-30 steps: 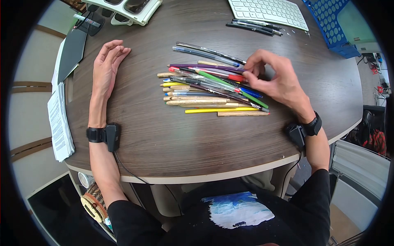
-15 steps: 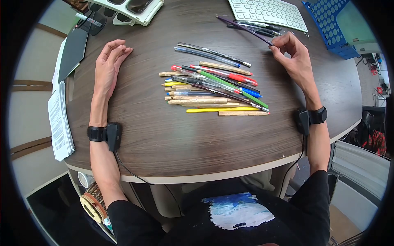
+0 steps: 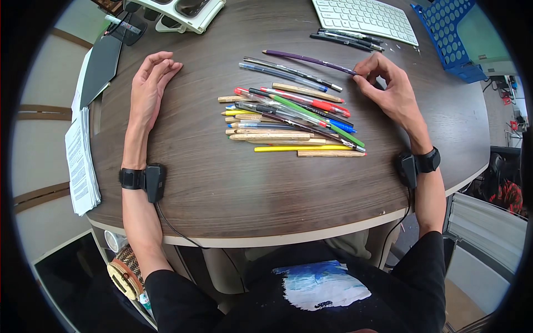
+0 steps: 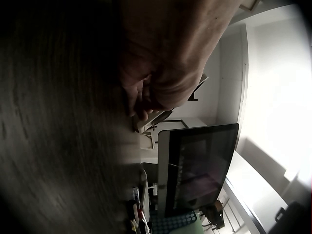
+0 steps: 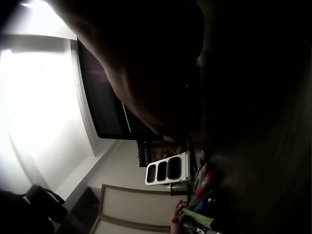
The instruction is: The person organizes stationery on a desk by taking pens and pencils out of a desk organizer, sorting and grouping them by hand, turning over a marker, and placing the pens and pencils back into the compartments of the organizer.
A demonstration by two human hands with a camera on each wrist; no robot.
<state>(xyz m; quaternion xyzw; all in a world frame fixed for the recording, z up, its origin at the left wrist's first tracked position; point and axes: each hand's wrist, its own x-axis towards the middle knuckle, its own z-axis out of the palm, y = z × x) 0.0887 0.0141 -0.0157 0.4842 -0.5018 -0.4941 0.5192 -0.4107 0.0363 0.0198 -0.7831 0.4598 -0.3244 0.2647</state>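
In the head view my right hand [image 3: 390, 89] pinches the right end of a dark purple pencil [image 3: 311, 59] between thumb and fingertips. The pencil points left, just beyond a black clear-barrelled pen [image 3: 294, 72] and a blue-capped pen [image 3: 283, 77]. Nearer me is a mixed pile of wooden pencils [image 3: 272, 135] and pens, with a green pencil [image 3: 305, 114] and a red pen [image 3: 322, 104] on top. My left hand [image 3: 149, 89] rests on its side on the desk, fingers loosely bent, holding nothing. In the right wrist view that hand is too dark to show its fingertips.
Several black pens [image 3: 347, 40] lie below the white keyboard [image 3: 366, 19] at the back. A blue perforated basket [image 3: 444, 41] stands at the back right, and a white holder [image 3: 194, 16] at the back left. Papers [image 3: 82, 161] line the left edge. A monitor [image 4: 200, 165] shows in the left wrist view.
My right hand drew the purple pencil out of the pile, carried it up toward the keyboard, then brought it back slightly nearer and to the left. My left hand has stayed in place.
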